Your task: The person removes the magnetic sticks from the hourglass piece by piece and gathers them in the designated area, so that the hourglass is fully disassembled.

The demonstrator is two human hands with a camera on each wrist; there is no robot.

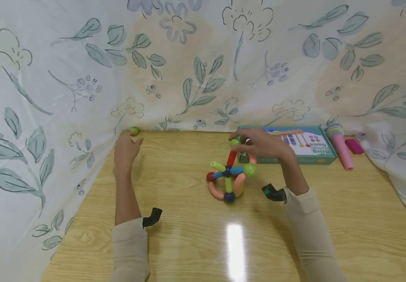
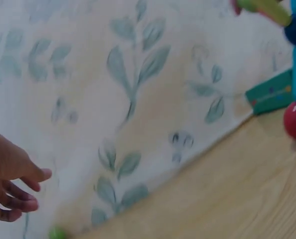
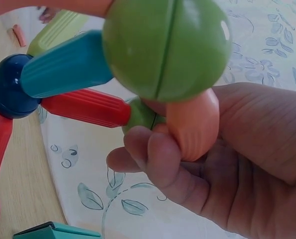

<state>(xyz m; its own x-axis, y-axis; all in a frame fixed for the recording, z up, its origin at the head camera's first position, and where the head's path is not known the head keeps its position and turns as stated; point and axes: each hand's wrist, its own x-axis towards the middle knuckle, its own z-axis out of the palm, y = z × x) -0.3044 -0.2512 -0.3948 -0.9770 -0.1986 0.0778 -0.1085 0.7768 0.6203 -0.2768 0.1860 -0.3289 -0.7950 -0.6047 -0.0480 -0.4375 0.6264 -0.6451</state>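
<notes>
A magnetic ball-and-stick structure (image 1: 228,171) stands on the table, with red, blue and yellow-green sticks, curved orange pieces and coloured balls. My right hand (image 1: 264,144) pinches the small-looking green ball (image 3: 138,115) at the end of its red stick (image 3: 85,107). Closer to the right wrist camera, a larger-looking green ball (image 3: 167,47) and an orange piece (image 3: 193,124) partly cover that grip. My left hand (image 1: 125,150) holds nothing, its fingers relaxed and the thumb apart. Just beyond its fingertips a loose green ball (image 1: 134,131) lies by the cloth.
Behind the right hand lies a teal game box (image 1: 296,145). A pink toy microphone (image 1: 340,147) and a magenta block (image 1: 354,146) are to its right. Floral cloth (image 1: 196,66) hangs along the back and sides of the wooden table (image 1: 185,235). A small orange piece (image 3: 19,36) shows near the left hand.
</notes>
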